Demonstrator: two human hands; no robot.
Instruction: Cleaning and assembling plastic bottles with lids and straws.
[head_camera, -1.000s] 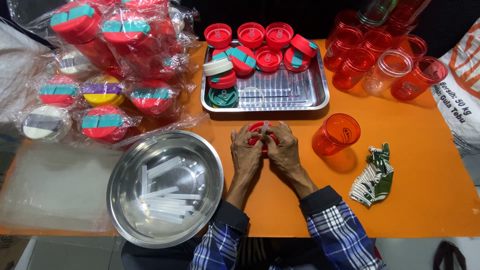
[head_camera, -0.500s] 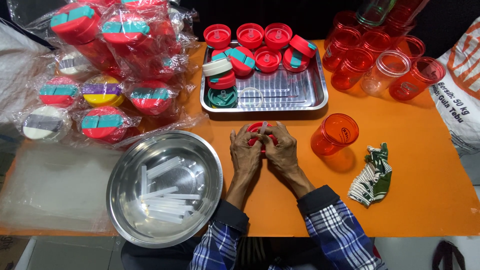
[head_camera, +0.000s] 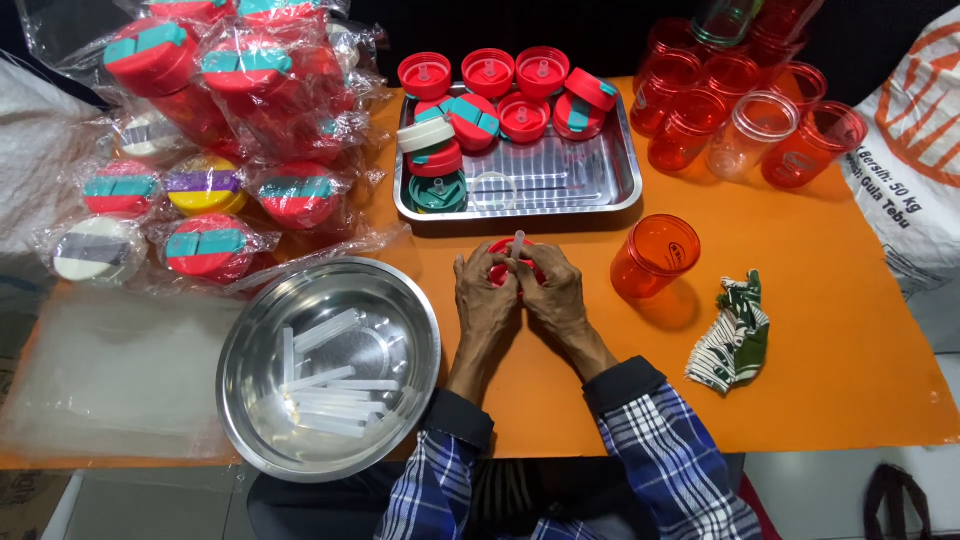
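Left hand (head_camera: 484, 297) and right hand (head_camera: 553, 293): fingers curled shut around a round red plastic lid (head_camera: 503, 272), held at desk centre, just near of the rectangular steel tray (head_camera: 622, 180). A short clear plastic straw (head_camera: 518, 243) stands upright from the lid btwn the fingertips. Round steel bowl (head_camera: 250, 370) w/ more clear straws: near left. Translucent red plastic cup (head_camera: 655, 256): just right of the hands, not touching.

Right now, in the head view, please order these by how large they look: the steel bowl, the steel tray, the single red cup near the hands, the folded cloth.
1. Steel bowl and steel tray: similar spread, not ranked.
2. Red cup and folded cloth: look alike, unsure.
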